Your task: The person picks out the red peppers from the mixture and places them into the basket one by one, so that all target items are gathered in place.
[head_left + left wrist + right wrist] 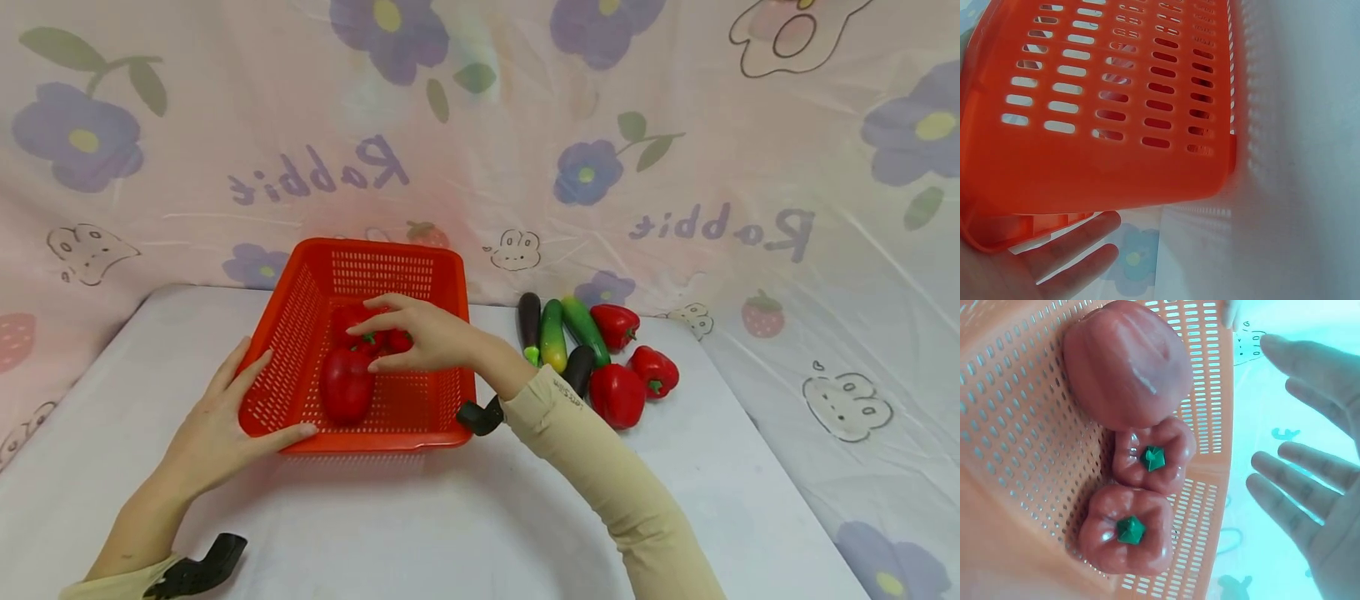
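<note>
A red perforated plastic basket (375,443) stands on the white table, with three red bell peppers in it. The largest pepper (347,387) lies near the front; two smaller peppers with green stems, a middle one (1163,472) and an end one (1100,544), sit beside it in the right wrist view. My left hand (206,437) rests at the basket's front left corner, thumb by the front rim and fingers extended along the left side. Over the basket hovers my right hand (426,335), fingers spread, nothing held, just above the peppers.
Right of the basket lie a dark eggplant (529,321), a yellow-green cucumber (552,333), a green cucumber (587,329), another dark eggplant (579,367) and three more red bell peppers (617,396). A flowered curtain (480,192) hangs behind the table.
</note>
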`<act>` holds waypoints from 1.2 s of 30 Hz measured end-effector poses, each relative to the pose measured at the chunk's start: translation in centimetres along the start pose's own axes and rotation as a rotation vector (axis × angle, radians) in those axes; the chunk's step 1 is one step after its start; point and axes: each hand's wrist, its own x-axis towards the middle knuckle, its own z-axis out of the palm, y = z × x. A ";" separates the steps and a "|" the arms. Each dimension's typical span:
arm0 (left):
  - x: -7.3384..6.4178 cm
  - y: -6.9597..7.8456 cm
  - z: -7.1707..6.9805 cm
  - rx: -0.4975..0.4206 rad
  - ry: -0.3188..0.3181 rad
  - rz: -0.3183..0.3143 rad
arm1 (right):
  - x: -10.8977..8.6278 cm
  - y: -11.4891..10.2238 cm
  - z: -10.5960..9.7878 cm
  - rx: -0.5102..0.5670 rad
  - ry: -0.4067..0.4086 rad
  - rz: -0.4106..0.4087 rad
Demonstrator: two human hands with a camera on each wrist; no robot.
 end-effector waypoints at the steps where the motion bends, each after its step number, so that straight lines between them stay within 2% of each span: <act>1: 0.0 0.0 0.0 0.000 0.001 0.000 | -0.1 0.0 -0.1 -0.002 0.005 0.002; 16: 0.1 -0.1 0.0 0.004 0.021 0.007 | -1.7 1.1 -0.1 0.009 0.068 0.003; 23: 0.1 -0.2 0.1 -0.001 0.019 0.009 | -2.5 1.7 0.3 0.043 0.102 0.014; 36: 0.1 -0.2 0.1 -0.013 0.031 0.021 | -4.0 2.9 0.9 0.043 0.176 0.009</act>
